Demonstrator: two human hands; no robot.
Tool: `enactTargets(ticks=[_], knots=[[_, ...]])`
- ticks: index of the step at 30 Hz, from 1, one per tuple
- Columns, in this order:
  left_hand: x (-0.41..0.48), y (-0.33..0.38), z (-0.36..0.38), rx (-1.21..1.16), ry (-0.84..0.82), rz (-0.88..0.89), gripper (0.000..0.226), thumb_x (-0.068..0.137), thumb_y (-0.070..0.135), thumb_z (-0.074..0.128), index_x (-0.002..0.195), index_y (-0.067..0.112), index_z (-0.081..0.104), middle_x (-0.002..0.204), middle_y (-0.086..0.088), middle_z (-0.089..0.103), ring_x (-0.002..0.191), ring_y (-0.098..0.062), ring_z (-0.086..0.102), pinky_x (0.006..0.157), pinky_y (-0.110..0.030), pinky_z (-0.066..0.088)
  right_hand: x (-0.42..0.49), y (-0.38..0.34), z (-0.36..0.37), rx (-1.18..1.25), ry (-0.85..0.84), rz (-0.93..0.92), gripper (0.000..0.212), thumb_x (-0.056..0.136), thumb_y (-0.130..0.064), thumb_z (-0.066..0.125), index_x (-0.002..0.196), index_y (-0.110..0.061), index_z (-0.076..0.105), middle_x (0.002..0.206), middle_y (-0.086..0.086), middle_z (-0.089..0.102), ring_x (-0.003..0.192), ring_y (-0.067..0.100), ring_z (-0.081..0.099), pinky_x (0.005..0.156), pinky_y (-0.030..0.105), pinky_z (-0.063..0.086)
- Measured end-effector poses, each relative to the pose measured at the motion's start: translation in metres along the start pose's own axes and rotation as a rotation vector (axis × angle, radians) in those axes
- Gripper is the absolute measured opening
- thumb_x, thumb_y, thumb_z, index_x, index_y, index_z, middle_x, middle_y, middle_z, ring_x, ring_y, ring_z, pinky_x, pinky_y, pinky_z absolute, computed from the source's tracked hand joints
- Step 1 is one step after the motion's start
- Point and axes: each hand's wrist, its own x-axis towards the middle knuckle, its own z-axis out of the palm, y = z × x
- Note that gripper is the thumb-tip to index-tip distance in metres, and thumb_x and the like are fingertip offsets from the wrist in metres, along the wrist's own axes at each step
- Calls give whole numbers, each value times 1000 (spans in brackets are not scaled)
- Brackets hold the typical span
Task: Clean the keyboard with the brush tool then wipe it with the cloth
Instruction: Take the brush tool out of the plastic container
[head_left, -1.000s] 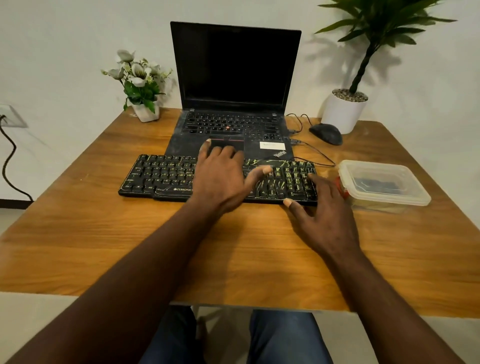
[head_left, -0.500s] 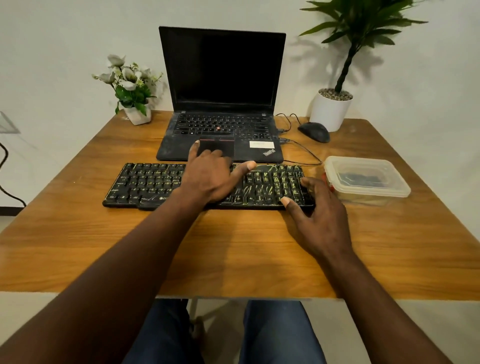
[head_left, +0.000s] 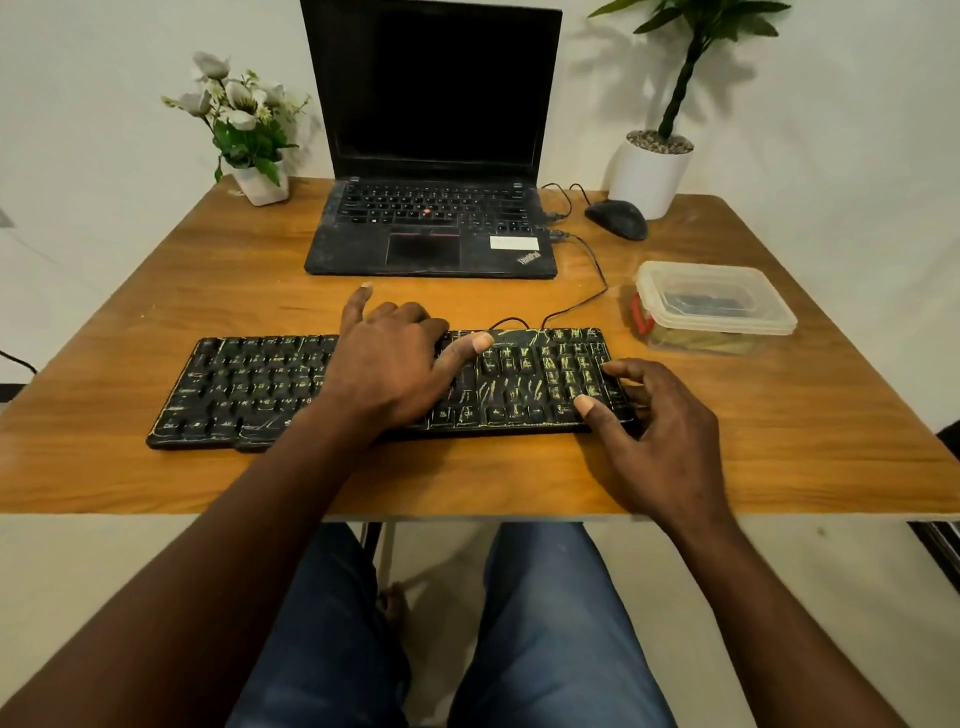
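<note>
Head view.

- Keyboard (head_left: 249, 389): black, keys streaked with yellowish marks. It lies flat on the table (head_left: 156, 291), near the front edge. Its long axis runs left to right, roughly parallel with that edge. The top row is away from the person, the bottom row toward them.
- Cable (head_left: 587, 301): leaves the keyboard's far edge and runs to the laptop's right side.
- Left hand (head_left: 384, 364): lies palm down on the keyboard's middle. The index finger is straight and reaches past the far edge, the thumb is stretched right across the keys, and the other fingers bend at the far edge.
- Right hand (head_left: 660, 431): holds the keyboard's right end, thumb on the keys near the front corner, fingers bent over the right edge.
- Laptop (head_left: 431, 228): open, screen dark, behind the keyboard and apart from it.
- Mouse (head_left: 618, 218): right of the laptop, just beside a white plant pot (head_left: 649, 171).
- Flowers (head_left: 249, 130): in a white pot at the far left corner.
- Box (head_left: 717, 306): clear plastic, lidded, right of the keyboard and apart from it. Dark contents, unclear.
</note>
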Motion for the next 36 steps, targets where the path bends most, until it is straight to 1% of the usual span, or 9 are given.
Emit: enactTargets(ticks=[4,10,16,19,22,24,27,31,36], knots=[[-12,4,-1,17,-8,-4,93,94,79,-2,128,25,66,129,-2,66,126,-23,57,123,-57,6,-3,0,-2,20,24,-15,41,88,-45,76,123,-28,65,120,-15,64,102,10,65,85,40,59],[-25,8,-6,43,-35,-45,95,92,81,-4,131,26,64,133,-2,63,129,-23,53,123,-57,7,-7,1,-1,41,61,-63,29,88,-42,77,110,-26,66,107,-13,67,87,7,65,75,40,59],[-25,22,-9,84,-23,-141,94,93,82,0,116,24,71,122,-4,68,120,-27,58,117,-59,19,-8,2,-4,83,77,-66,23,88,-43,76,100,-26,67,95,-14,68,77,8,65,68,37,56],[-17,36,-13,95,-56,-219,89,93,82,9,108,21,73,116,-7,70,117,-29,60,116,-59,23,-4,3,-7,154,56,-5,21,89,-41,75,100,-25,68,93,-13,70,77,9,68,68,37,59],[-9,52,-15,66,-60,-250,91,89,86,12,107,21,73,115,-8,70,117,-30,60,116,-59,24,3,8,-11,257,45,115,17,91,-38,75,103,-28,69,94,-9,72,85,13,70,74,42,63],[-1,65,-16,45,-62,-219,91,87,88,14,112,22,72,120,-6,69,120,-29,58,116,-58,24,9,16,-17,277,62,156,17,92,-38,75,104,-28,70,94,-8,72,88,15,70,77,42,63],[15,90,-17,0,-52,-104,84,88,87,21,120,25,68,124,-3,68,122,-25,57,117,-58,23,24,35,-32,226,78,186,18,91,-38,76,105,-28,70,95,-10,72,87,10,69,80,36,62],[45,127,-13,-113,3,45,75,88,84,36,128,27,64,129,0,66,122,-24,57,111,-54,32,43,58,-55,205,132,233,14,93,-37,75,103,-28,70,96,-11,72,88,6,68,81,34,60],[94,161,-8,-284,-24,91,80,85,77,55,140,20,54,143,-4,53,129,-28,50,103,-50,42,63,86,-71,190,305,284,12,93,-36,75,101,-27,70,93,-12,72,86,5,68,83,39,61]])
